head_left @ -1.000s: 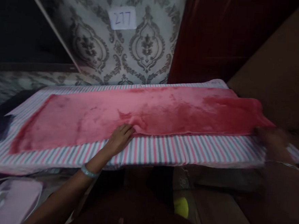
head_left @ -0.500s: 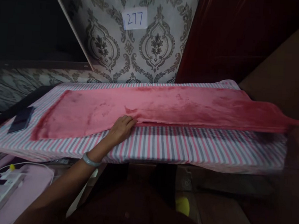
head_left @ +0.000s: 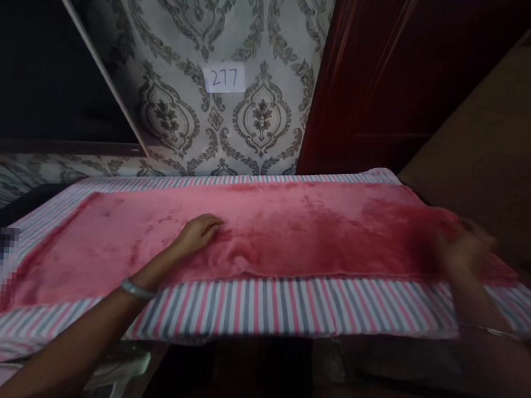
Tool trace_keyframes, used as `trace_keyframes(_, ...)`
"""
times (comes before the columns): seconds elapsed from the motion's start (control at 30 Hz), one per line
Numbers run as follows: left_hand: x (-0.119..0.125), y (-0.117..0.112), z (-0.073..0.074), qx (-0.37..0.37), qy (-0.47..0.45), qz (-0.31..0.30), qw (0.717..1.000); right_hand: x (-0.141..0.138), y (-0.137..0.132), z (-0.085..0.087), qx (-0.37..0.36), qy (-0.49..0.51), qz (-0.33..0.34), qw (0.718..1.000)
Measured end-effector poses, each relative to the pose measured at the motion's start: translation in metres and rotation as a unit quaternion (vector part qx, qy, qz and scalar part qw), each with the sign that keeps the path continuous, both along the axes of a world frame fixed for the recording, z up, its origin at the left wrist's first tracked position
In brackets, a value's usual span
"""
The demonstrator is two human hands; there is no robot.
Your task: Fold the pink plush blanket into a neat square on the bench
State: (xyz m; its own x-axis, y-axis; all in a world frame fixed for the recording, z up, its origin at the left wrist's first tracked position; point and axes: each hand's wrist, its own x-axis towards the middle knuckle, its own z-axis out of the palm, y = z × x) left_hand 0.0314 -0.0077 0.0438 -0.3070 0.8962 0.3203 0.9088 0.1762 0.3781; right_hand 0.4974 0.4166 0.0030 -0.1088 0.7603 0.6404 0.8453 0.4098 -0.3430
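The left hand (head_left: 198,235) is over the left-middle of the pink plush cloth (head_left: 336,228), fingers together and loosely bent, tips toward the right; whether they press the pile, pinch it or float just above, I cannot tell. The right hand (head_left: 464,246) is at the cloth's right end and blurred, so I cannot tell whether it pinches the fabric or lies spread on it. A bracelet (head_left: 137,289) circles the left wrist, a thin bangle (head_left: 488,330) the right.

The cloth lies lengthwise along the table, over a striped cover (head_left: 248,310) that shows along its near, far and left sides. Small creases bunch on the near side, just right of the left hand, and the right end looks uneven around the right hand.

To settle the cloth well, I would anchor it with a flat left palm and draw the right end outward gently and level, then stroke the creases toward the near edge. Bunched fingers would probably drag up fresh folds, and a hard tug could skew the striped cover.

Beyond the table stands the patterned wall (head_left: 261,126) with a paper label (head_left: 225,78) reading 277.
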Motion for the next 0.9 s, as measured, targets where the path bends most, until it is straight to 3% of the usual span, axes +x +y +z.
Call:
trace_keyframes(0.03,-0.015,0.014,0.002,-0.003,0.008,0.034,0.999,-0.026,0.001,0.004,-0.01,-0.005,0.037,0.999)
trace_keyframes(0.07,-0.028,0.029,0.004,-0.007,0.02,0.065,0.998,-0.056,0.001,0.008,-0.04,-0.009,0.116,0.992)
trace_keyframes(0.17,-0.059,0.066,0.007,-0.039,0.065,0.124,0.989,-0.147,-0.008,0.02,-0.105,-0.036,0.276,0.955)
trace_keyframes(0.27,-0.079,0.089,0.008,-0.097,0.114,0.155,0.977,-0.222,-0.016,0.03,-0.116,-0.082,0.367,0.919)
trace_keyframes(0.37,-0.097,0.1,0.005,-0.158,0.145,0.175,0.961,-0.271,-0.016,0.032,-0.12,-0.141,0.4,0.897)
trace_keyframes(0.5,-0.13,0.109,-0.009,-0.192,0.149,0.189,0.951,-0.304,-0.003,0.022,-0.121,-0.213,0.377,0.893)
trace_keyframes(0.63,-0.158,0.118,-0.026,-0.158,0.102,0.169,0.968,-0.313,0.008,0.011,-0.09,-0.269,0.363,0.888)
trace_keyframes(0.73,-0.164,0.12,-0.024,-0.122,0.083,0.156,0.977,-0.316,0.009,0.018,-0.072,-0.262,0.35,0.896)
trace_keyframes(0.9,-0.162,0.123,-0.015,-0.082,0.069,0.186,0.977,-0.329,0.012,0.031,-0.068,-0.216,0.33,0.917)
